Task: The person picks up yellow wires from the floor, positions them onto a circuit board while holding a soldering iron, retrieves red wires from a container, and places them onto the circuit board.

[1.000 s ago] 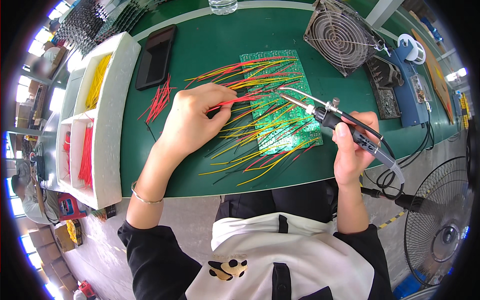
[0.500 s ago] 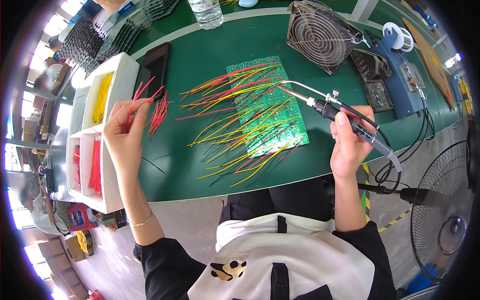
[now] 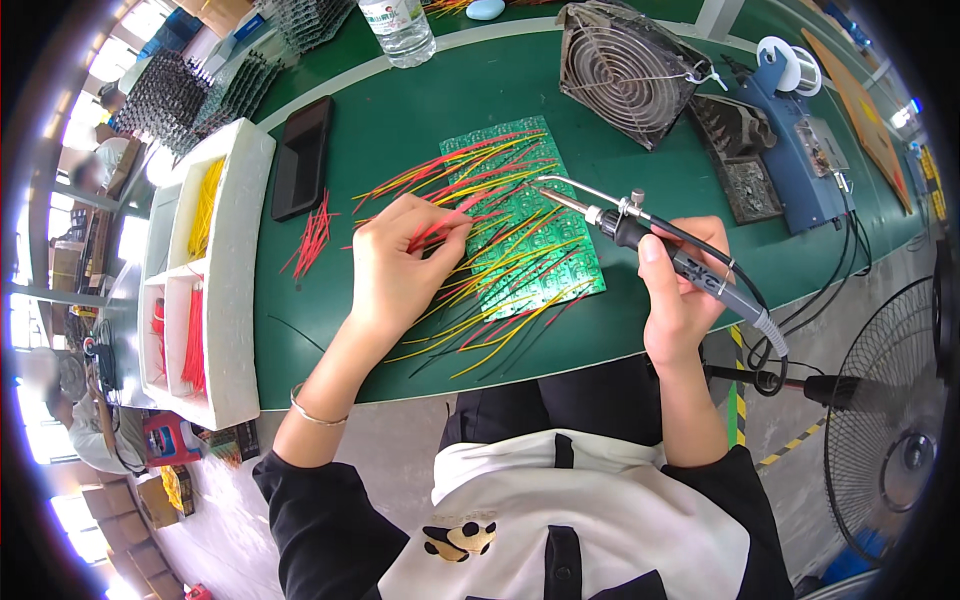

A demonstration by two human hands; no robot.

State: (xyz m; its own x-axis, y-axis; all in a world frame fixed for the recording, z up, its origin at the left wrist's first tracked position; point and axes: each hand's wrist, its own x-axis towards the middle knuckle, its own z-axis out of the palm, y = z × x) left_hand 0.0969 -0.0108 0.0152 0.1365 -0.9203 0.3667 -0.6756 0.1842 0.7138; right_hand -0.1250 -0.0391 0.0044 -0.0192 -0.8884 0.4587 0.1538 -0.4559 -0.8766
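A green circuit board (image 3: 545,250) lies on the green table, bristling with several red and yellow wires. My left hand (image 3: 398,270) rests on the board's left side and pinches a red wire (image 3: 440,222) between thumb and fingers. My right hand (image 3: 683,295) grips a soldering iron (image 3: 660,245) by its black handle; the bent metal tip hovers over the board's upper right part, pointing left. The iron's cable runs down past my right wrist.
A small pile of loose red wires (image 3: 312,240) lies left of the board beside a black phone (image 3: 303,155). A white foam tray (image 3: 235,270) with yellow and red wires stands at the left. A metal fan (image 3: 625,70), blue soldering station (image 3: 800,150) and water bottle (image 3: 398,28) stand behind.
My left hand came back from the loose red wires at the left and now sits on the board with a red wire. The soldering iron stays over the board.
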